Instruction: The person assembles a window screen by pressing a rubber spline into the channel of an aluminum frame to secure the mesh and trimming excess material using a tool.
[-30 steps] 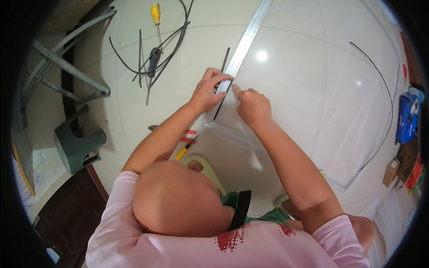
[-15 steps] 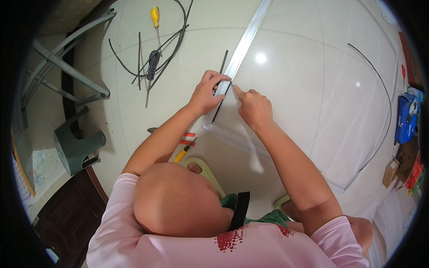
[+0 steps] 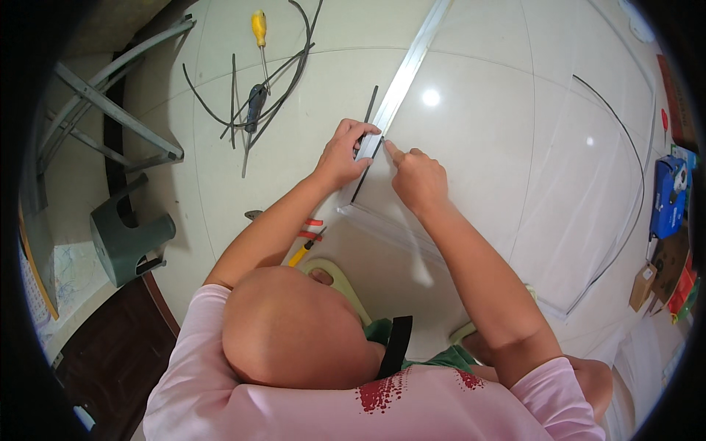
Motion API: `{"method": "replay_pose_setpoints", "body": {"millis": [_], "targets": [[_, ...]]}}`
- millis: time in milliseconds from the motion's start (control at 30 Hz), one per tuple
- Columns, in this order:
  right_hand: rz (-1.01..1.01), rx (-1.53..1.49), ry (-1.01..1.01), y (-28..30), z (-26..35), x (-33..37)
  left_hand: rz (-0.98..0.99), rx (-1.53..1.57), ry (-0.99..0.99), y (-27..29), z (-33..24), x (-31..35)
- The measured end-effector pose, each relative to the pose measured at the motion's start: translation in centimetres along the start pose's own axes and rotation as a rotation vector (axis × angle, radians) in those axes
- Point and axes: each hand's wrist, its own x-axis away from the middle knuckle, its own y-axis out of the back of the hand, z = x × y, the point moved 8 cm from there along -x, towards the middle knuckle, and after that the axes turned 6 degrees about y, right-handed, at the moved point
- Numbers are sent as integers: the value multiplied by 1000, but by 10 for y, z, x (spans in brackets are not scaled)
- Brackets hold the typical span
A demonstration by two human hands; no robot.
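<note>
Floor (image 3: 478,95) carries all items listed below; the frame bar (image 3: 409,62), a long pale length, serves as reference. Nearest, short of the bar's near end, is the person's bare knee (image 3: 294,331), with a green slipper (image 3: 346,294) just beyond it. Next, left of the bar's near end, lie a yellow-handled tool (image 3: 300,254) and red-handled pliers (image 3: 315,222), the latter partly hidden behind the left forearm. Well right of the bar stands a small brown carton (image 3: 643,285); well left of it, a dark green stool (image 3: 132,235) lies tipped on its side.

Along the bar's right edge, from its near corner up to the hands, runs a black strip (image 3: 360,184). Left hand (image 3: 343,154): reaches over the bar from its left, gripping it, fingers hooked across and thumb set nearer. Right hand (image 3: 421,180): right of the bar, index finger extended to the strip's far end, other fingers curled; whether these pinch anything cannot be told.

A loose strip (image 3: 372,103) lies just left of the bar. Farther left of the bar, a dark-handled screwdriver (image 3: 254,106) rests among black cords (image 3: 302,62), with a yellow-handled screwdriver (image 3: 259,28) farthest.
</note>
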Motion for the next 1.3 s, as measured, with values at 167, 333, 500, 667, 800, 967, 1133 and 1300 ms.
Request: {"method": "replay_pose_setpoints", "body": {"millis": [167, 333, 500, 667, 800, 967, 1133, 1300], "targets": [[-155, -7, -12, -2, 2, 1, 1, -5, 3, -1, -1, 0], [-142, -2, -26, -1, 2, -2, -86, 85, -52, 9, 1, 0], [-146, -8, -32, 3, 2, 5, -251, -54, 31, 26, 16, 6], [-143, 16, -39, 0, 0, 2, -234, -329, 114, 15, 19, 3], [-122, -2, -42, -4, 5, 7, -262, -429, 111, 21, 23, 2], [50, 6, -67, -18, 1, 7, -350, -347, 187, 58, 39, 12], [-25, -21, -79, -17, -2, 19, -359, -132, 38, 51, 16, 42], [-144, -36, -60, -17, -2, 17, -314, -239, -87, 12, -6, 49]]}}
